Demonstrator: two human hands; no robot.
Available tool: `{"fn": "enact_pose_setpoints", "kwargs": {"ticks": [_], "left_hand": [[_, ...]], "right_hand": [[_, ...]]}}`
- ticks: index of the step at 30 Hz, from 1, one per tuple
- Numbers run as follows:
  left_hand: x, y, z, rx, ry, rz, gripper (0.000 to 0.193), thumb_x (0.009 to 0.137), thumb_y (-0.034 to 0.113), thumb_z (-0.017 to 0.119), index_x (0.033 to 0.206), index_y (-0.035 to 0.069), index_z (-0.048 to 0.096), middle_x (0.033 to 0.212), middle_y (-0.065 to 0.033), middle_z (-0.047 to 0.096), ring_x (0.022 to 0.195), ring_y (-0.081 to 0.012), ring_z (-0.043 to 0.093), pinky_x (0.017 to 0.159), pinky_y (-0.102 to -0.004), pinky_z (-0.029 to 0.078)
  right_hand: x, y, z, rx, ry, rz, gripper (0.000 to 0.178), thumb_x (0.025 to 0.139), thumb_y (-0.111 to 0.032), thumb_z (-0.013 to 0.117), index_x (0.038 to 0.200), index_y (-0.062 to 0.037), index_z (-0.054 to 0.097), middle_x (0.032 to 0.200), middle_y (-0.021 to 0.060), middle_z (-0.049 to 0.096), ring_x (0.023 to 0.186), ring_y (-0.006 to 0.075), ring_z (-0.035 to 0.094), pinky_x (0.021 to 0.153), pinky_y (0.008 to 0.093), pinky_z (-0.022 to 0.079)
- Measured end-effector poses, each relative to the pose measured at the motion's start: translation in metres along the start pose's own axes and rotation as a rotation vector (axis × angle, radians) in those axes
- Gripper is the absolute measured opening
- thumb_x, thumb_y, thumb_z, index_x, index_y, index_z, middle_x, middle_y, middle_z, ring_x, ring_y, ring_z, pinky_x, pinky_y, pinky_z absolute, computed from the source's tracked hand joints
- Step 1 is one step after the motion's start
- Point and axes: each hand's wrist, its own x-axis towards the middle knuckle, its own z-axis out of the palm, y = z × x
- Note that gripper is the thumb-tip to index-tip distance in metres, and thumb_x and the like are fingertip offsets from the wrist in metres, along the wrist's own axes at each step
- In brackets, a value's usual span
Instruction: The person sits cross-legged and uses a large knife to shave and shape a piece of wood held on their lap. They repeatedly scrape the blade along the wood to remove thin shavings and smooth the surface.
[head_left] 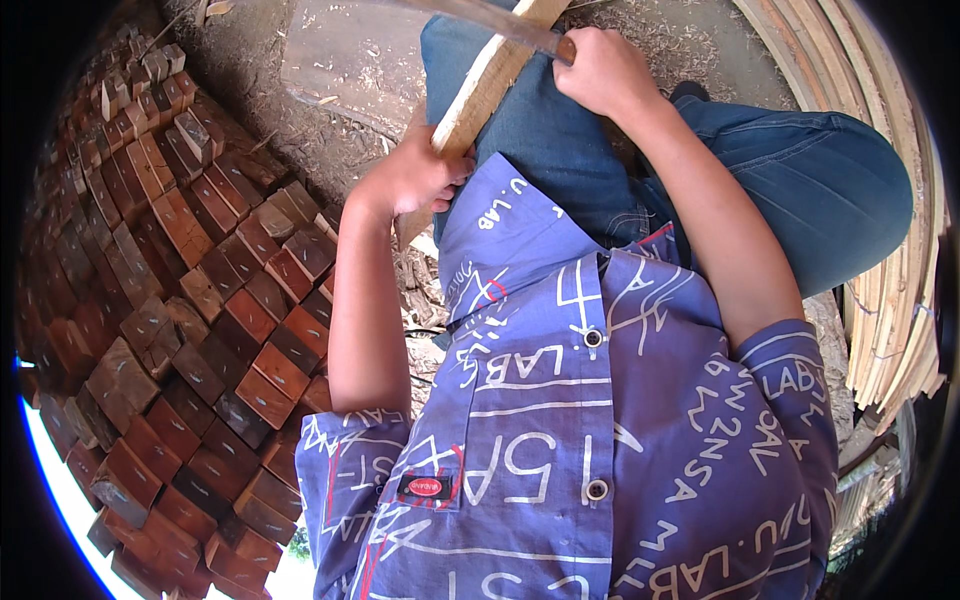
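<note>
My left hand (415, 178) is closed round the lower part of a pale, rough-sided wooden stick (485, 90), which slants up and to the right across my jeans. A short end of the stick shows below the hand. In my right hand (608, 72) is the brown handle of a long-bladed knife (510, 25). Its blade reaches up and left across the stick near the top edge, where it is smeared by motion and its far end runs out of view. Whether the blade touches the stick I cannot tell.
Stacked wooden blocks (230, 300) with reddish-brown ends rise along the left side. Long pale wooden strips (880, 310) curve down the right. A flat board (350, 60) lies on the ground at the top, with wood shavings (680, 45) scattered about. My bent legs (800, 190) take up the middle.
</note>
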Motion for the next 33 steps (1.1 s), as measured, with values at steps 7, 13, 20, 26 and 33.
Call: {"fn": "enact_pose_setpoints", "kwargs": {"ticks": [7,13,20,26,33], "left_hand": [[-0.010,0.003,0.002,-0.027,0.012,0.001,0.024,0.084,0.006,0.061,0.105,-0.001,0.053,0.067,-0.0032,0.051,0.053,-0.0116,0.046,0.047,-0.0279,0.040],[0.001,0.002,0.000,-0.038,0.015,0.019,0.019,0.082,0.007,0.061,0.097,-0.002,0.054,0.062,-0.0008,0.047,0.051,-0.0112,0.043,0.045,-0.0284,0.036],[-0.015,-0.002,0.005,-0.060,0.049,0.041,0.019,0.083,0.007,0.062,0.098,-0.003,0.054,0.063,-0.0015,0.049,0.051,-0.0115,0.044,0.046,-0.0286,0.037],[-0.005,0.009,0.006,0.097,0.136,0.042,0.026,0.083,0.013,0.063,0.103,-0.003,0.056,0.067,-0.0036,0.054,0.055,-0.0118,0.050,0.049,-0.0281,0.044],[-0.020,0.002,0.008,0.176,0.144,0.032,0.033,0.084,0.015,0.063,0.110,-0.005,0.056,0.072,-0.0057,0.059,0.057,-0.0118,0.054,0.050,-0.0281,0.045]], "right_hand": [[0.026,0.045,-0.029,-0.170,-0.050,0.232,0.029,0.076,-0.028,0.061,0.094,-0.0072,0.071,0.093,0.0235,0.069,0.091,0.0421,0.066,0.082,0.0493,0.053],[0.002,0.008,-0.014,0.045,-0.059,0.094,0.034,0.074,-0.025,0.061,0.101,-0.0065,0.072,0.096,0.0247,0.069,0.093,0.0419,0.066,0.087,0.0485,0.052],[0.018,0.040,-0.031,-0.154,-0.075,0.146,0.025,0.074,-0.025,0.062,0.088,-0.0067,0.071,0.088,0.0224,0.069,0.087,0.0407,0.067,0.081,0.0505,0.052],[0.004,0.008,-0.014,0.052,-0.100,0.117,0.033,0.075,-0.026,0.062,0.095,-0.0017,0.071,0.094,0.0246,0.069,0.093,0.0409,0.066,0.086,0.0476,0.053],[0.014,0.011,-0.020,-0.184,-0.093,-0.047,0.034,0.073,-0.027,0.062,0.094,-0.0025,0.072,0.096,0.0241,0.069,0.089,0.0397,0.068,0.079,0.0482,0.055]]}}
